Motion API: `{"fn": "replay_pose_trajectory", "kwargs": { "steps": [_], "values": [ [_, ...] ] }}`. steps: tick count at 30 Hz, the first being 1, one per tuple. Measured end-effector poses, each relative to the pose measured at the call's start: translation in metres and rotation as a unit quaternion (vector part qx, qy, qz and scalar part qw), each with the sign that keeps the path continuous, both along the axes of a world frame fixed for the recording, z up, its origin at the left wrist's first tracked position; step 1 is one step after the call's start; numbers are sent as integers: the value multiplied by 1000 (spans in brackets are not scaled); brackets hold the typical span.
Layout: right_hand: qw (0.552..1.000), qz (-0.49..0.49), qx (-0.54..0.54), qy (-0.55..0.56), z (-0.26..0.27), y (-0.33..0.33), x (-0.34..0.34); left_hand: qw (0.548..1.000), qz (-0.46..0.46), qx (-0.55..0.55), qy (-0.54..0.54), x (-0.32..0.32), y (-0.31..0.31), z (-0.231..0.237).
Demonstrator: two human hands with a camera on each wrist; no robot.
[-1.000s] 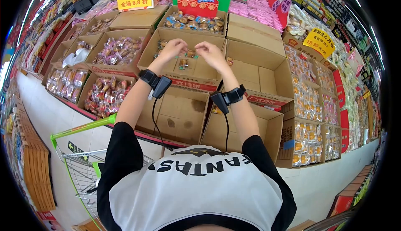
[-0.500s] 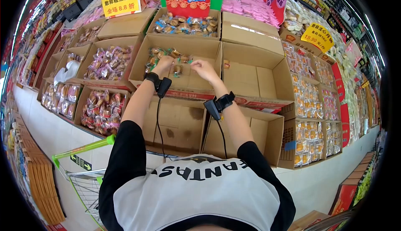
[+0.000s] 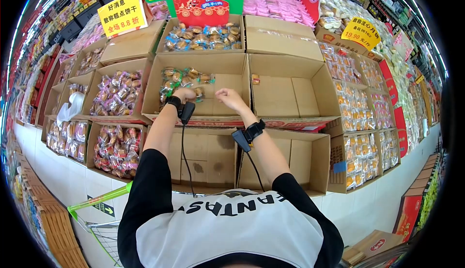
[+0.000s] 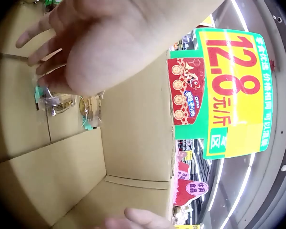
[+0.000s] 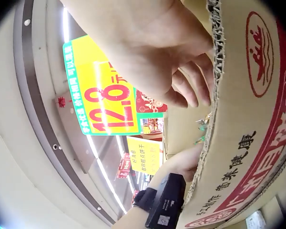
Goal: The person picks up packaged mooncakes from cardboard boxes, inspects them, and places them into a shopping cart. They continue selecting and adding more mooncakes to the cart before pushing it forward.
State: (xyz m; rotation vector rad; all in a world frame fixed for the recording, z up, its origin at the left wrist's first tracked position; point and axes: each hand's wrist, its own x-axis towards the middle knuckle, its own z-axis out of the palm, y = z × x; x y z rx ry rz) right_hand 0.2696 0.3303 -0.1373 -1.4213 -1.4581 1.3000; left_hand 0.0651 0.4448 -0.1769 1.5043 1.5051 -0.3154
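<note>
the step in hand looks like sorting or picking through the wrapped cakes [image 3: 170, 72], which lie loose from about eight round to one o'clock in the cardboard box [image 3: 224, 69], twelve being its far side. the left hand [image 3: 184, 94] is over them near seven, its fingers loosely spread with nothing pinched that shows, while the right hand [image 3: 231, 99] hangs near four, fingers slackly bent and seemingly empty. the next move, i'd judge, calls for lowering the left fingertips toward eleven and closing them round one wrapper.
</note>
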Motion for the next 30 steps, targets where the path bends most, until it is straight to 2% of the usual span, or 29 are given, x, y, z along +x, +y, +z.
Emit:
{"fn": "replay_pose_trajectory", "kwargs": {
  "steps": [5, 8, 10, 14, 17, 19, 22, 26, 30],
  "values": [
    [999, 28, -10, 18, -18, -4, -6, 998, 33, -28, -40, -5, 12, -26],
    [998, 11, -5, 55, -18, -6, -8, 995, 37, -60, -68, -9, 17, -37],
    [998, 7, -5, 57, -15, -10, -8, 996, 26, -51, -71, -3, 1, -9],
    [999, 8, -10, 43, -12, -16, -8, 991, 37, -57, -115, -4, -1, -10],
    [999, 10, -8, 39, -16, -15, -8, 991, 50, -46, -118, -2, -9, 4],
    [999, 16, -13, 24, -13, -16, -7, 993, 60, -33, -94, 5, -25, 31],
    [999, 24, -23, 3, -10, -16, -6, 984, 109, -44, -135, -3, 1, -12],
    [999, 25, -21, 0, -14, -14, -8, 990, 71, -48, -111, 5, 2, -2],
    [998, 36, -32, -27, -20, -12, -6, 986, 42, -41, -155, 23, -13, 38]
  ]
}}
